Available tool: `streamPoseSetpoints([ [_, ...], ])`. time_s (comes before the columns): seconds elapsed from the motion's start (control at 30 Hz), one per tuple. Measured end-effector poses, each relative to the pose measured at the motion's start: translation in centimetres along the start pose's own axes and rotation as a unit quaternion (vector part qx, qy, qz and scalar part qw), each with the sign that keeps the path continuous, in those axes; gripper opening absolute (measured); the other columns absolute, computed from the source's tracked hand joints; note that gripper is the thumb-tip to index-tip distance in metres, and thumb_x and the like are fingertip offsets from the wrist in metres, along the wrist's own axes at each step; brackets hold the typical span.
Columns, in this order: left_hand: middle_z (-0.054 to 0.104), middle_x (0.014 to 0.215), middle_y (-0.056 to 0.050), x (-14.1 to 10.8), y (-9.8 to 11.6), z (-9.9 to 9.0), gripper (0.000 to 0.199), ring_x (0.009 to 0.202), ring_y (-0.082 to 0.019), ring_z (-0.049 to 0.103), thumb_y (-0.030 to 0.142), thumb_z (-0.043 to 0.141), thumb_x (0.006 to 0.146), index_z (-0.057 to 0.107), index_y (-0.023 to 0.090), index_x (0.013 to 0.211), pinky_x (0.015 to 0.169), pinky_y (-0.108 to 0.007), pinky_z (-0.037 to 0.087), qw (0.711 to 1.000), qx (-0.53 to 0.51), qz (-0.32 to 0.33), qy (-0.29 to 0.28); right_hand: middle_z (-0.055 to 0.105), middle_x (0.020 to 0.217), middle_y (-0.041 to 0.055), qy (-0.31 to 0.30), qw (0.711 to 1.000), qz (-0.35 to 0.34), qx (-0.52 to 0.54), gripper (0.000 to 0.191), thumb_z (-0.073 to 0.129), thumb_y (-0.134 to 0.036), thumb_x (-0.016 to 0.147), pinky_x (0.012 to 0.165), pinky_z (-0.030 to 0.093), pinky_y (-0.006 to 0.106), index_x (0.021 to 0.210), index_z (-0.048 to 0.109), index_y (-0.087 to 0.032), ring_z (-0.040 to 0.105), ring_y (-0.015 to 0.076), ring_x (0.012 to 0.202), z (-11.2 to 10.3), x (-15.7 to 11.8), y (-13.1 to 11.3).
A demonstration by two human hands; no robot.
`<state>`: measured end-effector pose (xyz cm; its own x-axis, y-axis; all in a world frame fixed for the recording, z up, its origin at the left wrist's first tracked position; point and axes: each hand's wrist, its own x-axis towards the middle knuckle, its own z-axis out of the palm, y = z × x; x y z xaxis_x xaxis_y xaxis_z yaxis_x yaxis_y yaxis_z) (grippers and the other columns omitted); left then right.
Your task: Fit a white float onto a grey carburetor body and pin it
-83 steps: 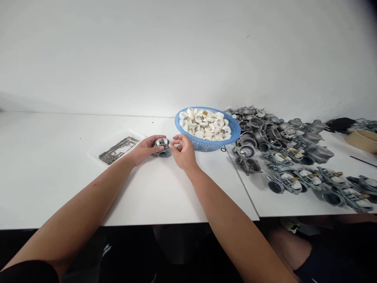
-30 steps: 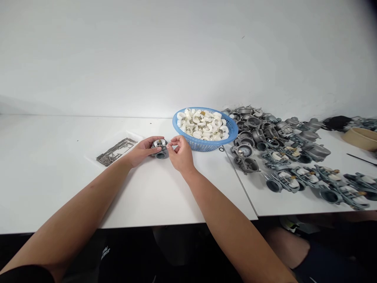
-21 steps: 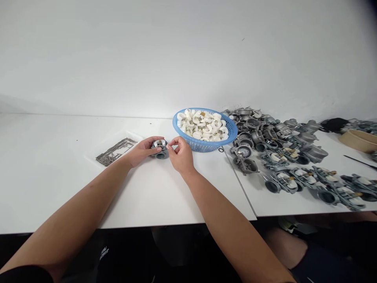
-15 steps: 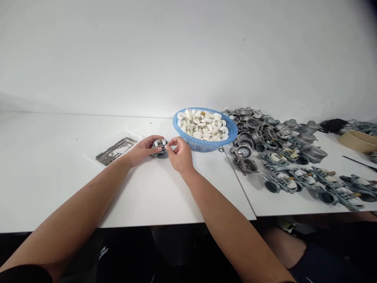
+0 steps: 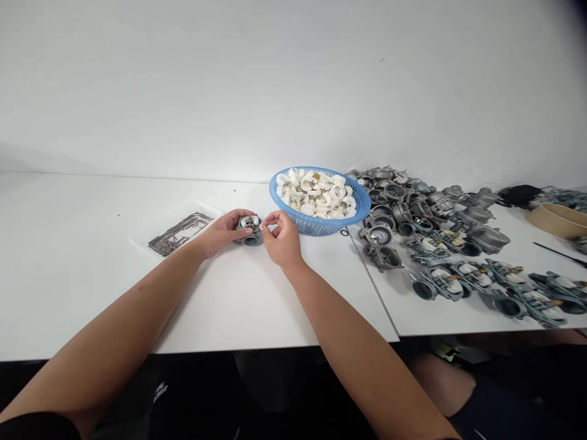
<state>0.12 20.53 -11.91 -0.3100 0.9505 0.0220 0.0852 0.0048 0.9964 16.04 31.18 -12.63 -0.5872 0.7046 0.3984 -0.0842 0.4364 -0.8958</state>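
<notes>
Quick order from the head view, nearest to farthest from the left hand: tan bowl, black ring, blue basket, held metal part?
From the left hand:
1. Metal part: in its grasp.
2. Blue basket: to the right, behind the right hand.
3. Black ring: right, by the basket's base.
4. Tan bowl: far right.

A left hand [image 5: 222, 233] grips a carburetor body [image 5: 252, 239] at a white table [image 5: 238, 305] while the right hand [image 5: 281, 239] pinches its fingertips beside it, near a blue basket [image 5: 321, 222] of white floats [image 5: 316, 197].
</notes>
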Motion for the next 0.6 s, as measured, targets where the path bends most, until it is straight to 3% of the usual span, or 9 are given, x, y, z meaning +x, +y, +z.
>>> streamPoseSetpoints([
  [0.13,0.062,0.103,-0.003,0.06,0.05,0.09,0.056,0.089,-0.016,0.057,0.041,0.082,0.075,0.06,0.027,0.124,0.078,-0.031,0.047,1.0,-0.002,0.002,0.005,0.066,0.09,-0.0034,0.0,1.0,-0.007,-0.004,0.014,0.06,-0.024,0.081,0.054,0.04,0.025,0.093,0.053,-0.023,0.047,0.0086,0.052,-0.03,0.0,0.17],
  [0.4,0.061,0.101,-0.002,-0.24,0.81,0.42,0.058,0.084,-0.015,0.056,0.044,0.081,0.074,0.058,0.026,0.124,0.075,-0.032,0.046,0.996,0.089,0.016,0.012,0.067,0.084,-0.0056,-0.024,0.999,-0.014,-0.018,0.014,0.058,-0.023,0.081,0.051,0.035,0.024,0.084,0.044,-0.023,0.043,0.008,0.048,-0.15,0.01,0.46],
  [0.6,0.063,0.093,-0.002,-0.09,0.53,0.62,0.06,0.079,-0.015,0.056,0.044,0.083,0.071,0.059,0.023,0.121,0.072,-0.031,0.045,0.999,0.045,-0.001,0.021,0.067,0.085,-0.0056,-0.023,0.999,-0.015,-0.016,0.014,0.058,-0.025,0.081,0.051,0.036,0.023,0.085,0.044,-0.023,0.044,0.0079,0.05,-0.19,0.02,0.37],
])
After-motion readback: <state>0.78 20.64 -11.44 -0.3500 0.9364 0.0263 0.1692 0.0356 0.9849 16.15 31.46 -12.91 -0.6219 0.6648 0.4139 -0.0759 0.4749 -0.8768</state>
